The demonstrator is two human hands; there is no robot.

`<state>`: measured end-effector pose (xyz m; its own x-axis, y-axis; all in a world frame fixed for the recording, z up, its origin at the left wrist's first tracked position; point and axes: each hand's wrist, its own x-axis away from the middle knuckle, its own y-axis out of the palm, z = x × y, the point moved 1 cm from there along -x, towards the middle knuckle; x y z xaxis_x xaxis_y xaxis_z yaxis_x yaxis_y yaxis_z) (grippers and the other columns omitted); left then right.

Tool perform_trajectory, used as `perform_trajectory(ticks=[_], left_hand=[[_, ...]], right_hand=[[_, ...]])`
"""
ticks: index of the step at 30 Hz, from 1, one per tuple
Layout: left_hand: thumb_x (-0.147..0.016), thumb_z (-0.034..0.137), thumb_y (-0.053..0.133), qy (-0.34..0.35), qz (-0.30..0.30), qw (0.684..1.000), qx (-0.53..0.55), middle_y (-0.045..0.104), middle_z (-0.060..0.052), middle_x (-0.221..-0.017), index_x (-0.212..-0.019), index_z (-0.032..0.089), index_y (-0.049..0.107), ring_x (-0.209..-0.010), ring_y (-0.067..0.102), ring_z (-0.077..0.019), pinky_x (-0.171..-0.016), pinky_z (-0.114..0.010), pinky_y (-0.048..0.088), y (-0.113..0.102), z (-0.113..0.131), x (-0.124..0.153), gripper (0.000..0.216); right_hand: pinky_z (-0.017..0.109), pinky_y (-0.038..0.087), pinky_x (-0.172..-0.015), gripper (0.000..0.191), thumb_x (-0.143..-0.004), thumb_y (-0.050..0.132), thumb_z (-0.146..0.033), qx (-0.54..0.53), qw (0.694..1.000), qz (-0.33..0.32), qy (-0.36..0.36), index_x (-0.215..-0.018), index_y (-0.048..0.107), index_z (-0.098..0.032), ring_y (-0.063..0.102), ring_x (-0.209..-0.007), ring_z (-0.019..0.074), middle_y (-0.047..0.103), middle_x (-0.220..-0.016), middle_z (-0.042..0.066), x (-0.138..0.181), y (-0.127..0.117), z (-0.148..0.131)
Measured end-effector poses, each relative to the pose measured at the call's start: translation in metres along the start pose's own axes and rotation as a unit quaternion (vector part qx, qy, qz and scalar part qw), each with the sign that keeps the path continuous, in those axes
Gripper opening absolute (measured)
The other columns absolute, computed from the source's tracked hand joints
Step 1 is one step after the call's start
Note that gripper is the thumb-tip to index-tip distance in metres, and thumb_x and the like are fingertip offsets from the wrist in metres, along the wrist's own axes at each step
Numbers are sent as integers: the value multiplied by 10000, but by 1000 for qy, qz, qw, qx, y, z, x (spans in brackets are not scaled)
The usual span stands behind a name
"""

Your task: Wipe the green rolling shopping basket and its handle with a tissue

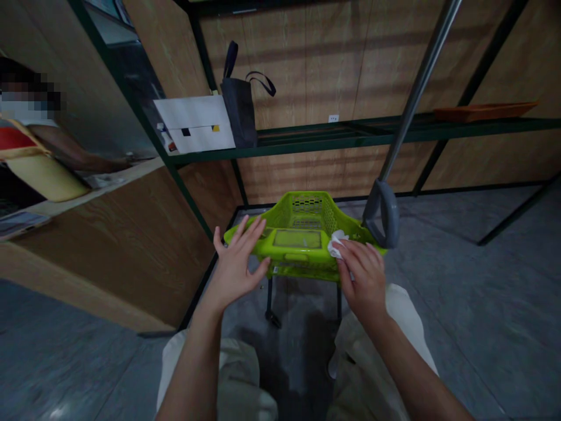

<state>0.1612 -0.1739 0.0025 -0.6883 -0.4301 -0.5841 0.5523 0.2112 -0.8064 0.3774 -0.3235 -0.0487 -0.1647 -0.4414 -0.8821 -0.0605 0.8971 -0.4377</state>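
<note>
A lime-green shopping basket cart (298, 255) on dark legs stands in front of my knees. At its near left rim is my left hand (239, 257), its fingers spread; whether it touches the plastic I cannot tell. My right hand (362, 269) is closed on a crumpled white tissue (336, 243), which lies against the right end of the near rim. A flat rectangular panel (298, 238) is set into the rim between my hands. Beside the right rim rises a grey loop handle (382, 216) on a metal pole (421, 88).
Behind the cart runs a dark green metal rack (324, 144). On it are a white box (197, 126), a dark tote bag (239, 111) and an orange tray (484, 111). To the left, a person (65, 146) stands behind a wooden counter (100, 251).
</note>
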Motion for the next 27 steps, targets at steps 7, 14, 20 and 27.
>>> perform_trajectory(ticks=[7, 14, 20, 27], left_hand=[[-885, 505, 620, 63, -10, 998, 16, 616, -81, -1378, -1362, 302, 534, -1271, 574, -287, -1176, -664, -59, 17, 48, -25, 526], [-891, 508, 611, 28, 10, 998, 54, 618, -71, -1376, -1356, 298, 534, -1268, 578, -271, -1183, -648, -40, 30, 50, -24, 516], [-907, 325, 616, 11, 2, 998, 65, 590, -71, -1409, -1337, 280, 547, -1293, 555, -268, -1188, -641, 3, 34, 72, -28, 438], [-919, 431, 600, 11, 16, 997, 77, 594, -62, -1404, -1335, 291, 545, -1289, 560, -262, -1188, -631, -42, 38, 70, -29, 442]], right_hand=[[331, 347, -1119, 471, -945, 458, -111, 9, 996, -37, -75, -1389, 505, -261, 573, -1234, 151, 673, -1270, 35, 6, 7, -11], [361, 377, -1060, 485, -920, 514, -74, 50, 997, 33, -40, -1374, 519, -246, 614, -1204, 184, 688, -1245, 74, 38, -10, 12], [409, 218, -1118, 371, -973, 474, -167, 63, 997, -8, 44, -1317, 563, -276, 616, -1201, 184, 662, -1287, 36, 14, 7, -43], [404, 219, -1088, 355, -966, 474, -120, 102, 995, -14, -1, -1269, 590, -265, 644, -1158, 180, 658, -1284, 47, 23, -17, -3]])
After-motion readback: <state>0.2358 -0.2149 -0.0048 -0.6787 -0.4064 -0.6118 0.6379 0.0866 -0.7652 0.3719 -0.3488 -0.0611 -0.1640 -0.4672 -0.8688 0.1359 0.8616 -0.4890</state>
